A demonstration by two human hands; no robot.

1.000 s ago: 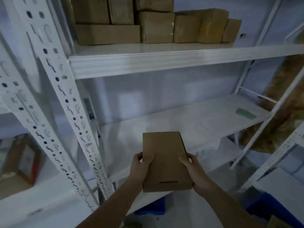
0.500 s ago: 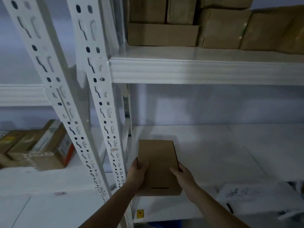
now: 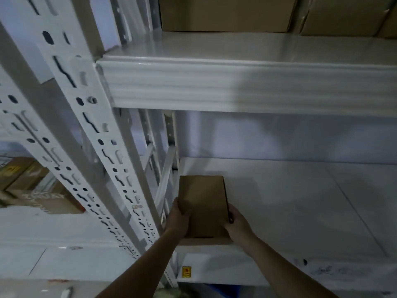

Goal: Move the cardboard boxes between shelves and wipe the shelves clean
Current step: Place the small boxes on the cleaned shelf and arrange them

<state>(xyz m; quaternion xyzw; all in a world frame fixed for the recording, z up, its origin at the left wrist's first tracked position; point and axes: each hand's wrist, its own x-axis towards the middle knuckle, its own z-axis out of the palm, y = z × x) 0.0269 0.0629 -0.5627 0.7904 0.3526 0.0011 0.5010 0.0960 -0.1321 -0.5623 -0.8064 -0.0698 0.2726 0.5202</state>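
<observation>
Both hands [image 3: 206, 222] grip the cardboard box [image 3: 203, 206] on the shelf [image 3: 290, 211].

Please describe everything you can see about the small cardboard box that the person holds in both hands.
The small cardboard box is plain brown, flat and rectangular, with a thin dark slit near its near edge. It lies flat at the front left corner of the lower shelf, its long side pointing inward. The left hand grips its left edge and the right hand its right edge. Whether it fully rests on the shelf is unclear.
</observation>
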